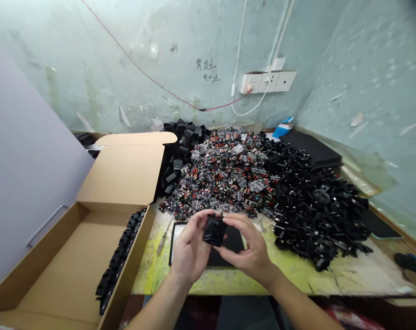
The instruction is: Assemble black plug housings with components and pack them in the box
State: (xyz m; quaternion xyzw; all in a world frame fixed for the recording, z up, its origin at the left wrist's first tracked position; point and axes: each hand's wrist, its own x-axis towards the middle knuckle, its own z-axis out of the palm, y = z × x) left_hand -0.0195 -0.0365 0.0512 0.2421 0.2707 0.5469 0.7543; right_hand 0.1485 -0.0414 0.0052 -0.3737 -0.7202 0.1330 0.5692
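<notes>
Between my two hands is a black plastic power adapter casing, held above a dark mat. My left hand cups its left side, fingers curled around it. On the other side, my right hand pinches its upper right edge with the fingertips, the thumb lower down. Below lies a black pad in a frame with a pale left edge. Just beyond my hands spreads a large heap of small circuit boards. A screwdriver with a clear handle rests left of the pad.
An open cardboard box at the left holds a row of black adapters. Black plastic cases are piled behind it. A heap of black plug parts with metal pins covers the right. Sockets with cables are on the wall.
</notes>
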